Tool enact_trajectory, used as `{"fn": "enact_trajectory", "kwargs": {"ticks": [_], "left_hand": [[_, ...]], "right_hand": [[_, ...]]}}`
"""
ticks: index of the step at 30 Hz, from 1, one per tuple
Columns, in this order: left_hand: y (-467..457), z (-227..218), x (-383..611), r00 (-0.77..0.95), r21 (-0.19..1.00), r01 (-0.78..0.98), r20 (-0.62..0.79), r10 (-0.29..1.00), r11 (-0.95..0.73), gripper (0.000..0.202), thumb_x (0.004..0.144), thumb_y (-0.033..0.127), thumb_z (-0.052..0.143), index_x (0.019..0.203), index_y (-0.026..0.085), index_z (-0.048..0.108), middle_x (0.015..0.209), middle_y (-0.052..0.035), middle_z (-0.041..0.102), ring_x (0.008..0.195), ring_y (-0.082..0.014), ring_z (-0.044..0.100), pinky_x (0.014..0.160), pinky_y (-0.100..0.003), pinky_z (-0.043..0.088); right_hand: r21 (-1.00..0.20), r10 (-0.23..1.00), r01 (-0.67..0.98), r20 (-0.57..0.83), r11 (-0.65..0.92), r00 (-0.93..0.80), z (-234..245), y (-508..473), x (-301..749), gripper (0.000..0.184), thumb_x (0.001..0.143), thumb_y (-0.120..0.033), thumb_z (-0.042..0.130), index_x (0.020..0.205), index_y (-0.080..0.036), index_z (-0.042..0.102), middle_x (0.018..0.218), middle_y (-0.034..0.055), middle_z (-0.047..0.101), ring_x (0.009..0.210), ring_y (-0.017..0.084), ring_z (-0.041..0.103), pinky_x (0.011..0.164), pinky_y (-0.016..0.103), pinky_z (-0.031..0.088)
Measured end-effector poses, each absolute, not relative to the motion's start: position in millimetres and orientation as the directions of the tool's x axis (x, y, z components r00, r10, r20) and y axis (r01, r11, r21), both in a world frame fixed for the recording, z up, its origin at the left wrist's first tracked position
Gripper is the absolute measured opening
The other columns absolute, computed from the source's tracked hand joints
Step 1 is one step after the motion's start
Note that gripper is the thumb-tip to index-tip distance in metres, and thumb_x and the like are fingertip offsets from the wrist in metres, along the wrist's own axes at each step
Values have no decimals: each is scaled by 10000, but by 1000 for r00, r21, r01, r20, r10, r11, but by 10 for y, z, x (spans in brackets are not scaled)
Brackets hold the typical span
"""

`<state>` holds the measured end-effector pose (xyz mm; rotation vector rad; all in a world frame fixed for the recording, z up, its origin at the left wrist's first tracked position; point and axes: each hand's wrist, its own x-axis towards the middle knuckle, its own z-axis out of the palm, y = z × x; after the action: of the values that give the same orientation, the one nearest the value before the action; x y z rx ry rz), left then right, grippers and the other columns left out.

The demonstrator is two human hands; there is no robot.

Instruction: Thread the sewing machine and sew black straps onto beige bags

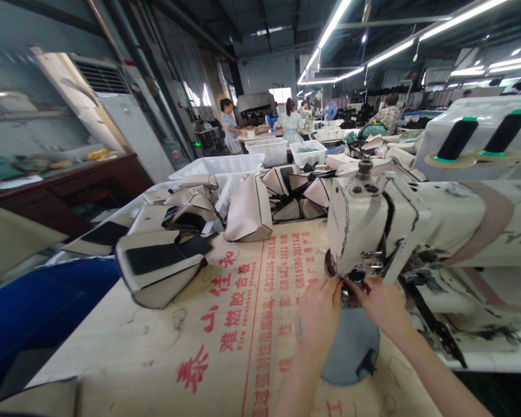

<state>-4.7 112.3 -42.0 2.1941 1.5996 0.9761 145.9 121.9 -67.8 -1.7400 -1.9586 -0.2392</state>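
My left hand (319, 315) is closed, its fingertips pinched together right under the head of a sewing machine (360, 223). From the other side my right hand (382, 304) pinches close to the presser foot, its fingertips almost meeting the left ones. A small dark edge shows around the fingers, but what they grip is mostly hidden. Below and between my wrists is a grey rounded piece (349, 353) with a black patch at its lower right. Left of the hands, a beige and black sewn cover (160, 269) lies on the plywood board (226, 359).
Another beige piece (249, 208) stands at the board's far edge, by a pile of black-edged pieces (286, 191). White plastic bins (219, 166) stand behind. Two black thread cones (458, 139) sit on the machine's right. People (290, 124) work in the background.
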Motion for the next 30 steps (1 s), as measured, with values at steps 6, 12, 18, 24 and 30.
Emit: {"fn": "enact_trajectory", "kwargs": {"ticks": [6, 12, 18, 24, 30], "left_hand": [[1107, -470, -38, 136, 575, 745, 363, 922, -337, 250, 894, 236, 392, 998, 222, 618, 928, -21, 682, 835, -159, 615, 735, -273, 467], [1102, -469, -12, 145, 536, 776, 361, 921, -332, 258, 893, 222, 380, 984, 230, 622, 890, -28, 684, 805, -172, 619, 696, -272, 458], [1090, -424, -3, 169, 483, 808, 359, 918, -338, 273, 901, 228, 345, 911, 226, 618, 823, -35, 677, 739, -184, 619, 616, -271, 430], [1089, -388, 3, 185, 466, 811, 369, 911, -354, 258, 902, 240, 353, 913, 223, 610, 825, -33, 668, 738, -179, 617, 623, -270, 442], [884, -326, -25, 138, 488, 780, 477, 868, -392, 252, 871, 262, 449, 1101, 234, 547, 1072, -44, 599, 975, -199, 546, 798, -327, 458]], "right_hand": [[-229, 880, 953, 469, 200, -73, -711, 1185, 1565, 339, 878, -374, 400, 786, -165, 652, 628, 72, 659, 589, 221, 629, 520, 281, 413], [-258, 882, 940, 464, 223, -82, -621, 1210, 1575, 334, 867, -416, 434, 776, -209, 680, 637, 58, 674, 594, 210, 631, 504, 263, 389], [-280, 878, 932, 473, 231, -75, -568, 1200, 1492, 390, 878, -436, 411, 729, -197, 680, 599, 74, 667, 538, 210, 620, 465, 263, 331], [-390, 878, 878, 474, 277, -67, -625, 1204, 1548, 338, 855, -423, 459, 729, -185, 664, 589, 54, 636, 548, 218, 589, 502, 282, 355], [-525, 870, 741, 466, 418, -160, -424, 908, 1575, 199, 859, -317, 471, 825, -188, 618, 800, 31, 625, 714, 155, 577, 636, 244, 427]]}}
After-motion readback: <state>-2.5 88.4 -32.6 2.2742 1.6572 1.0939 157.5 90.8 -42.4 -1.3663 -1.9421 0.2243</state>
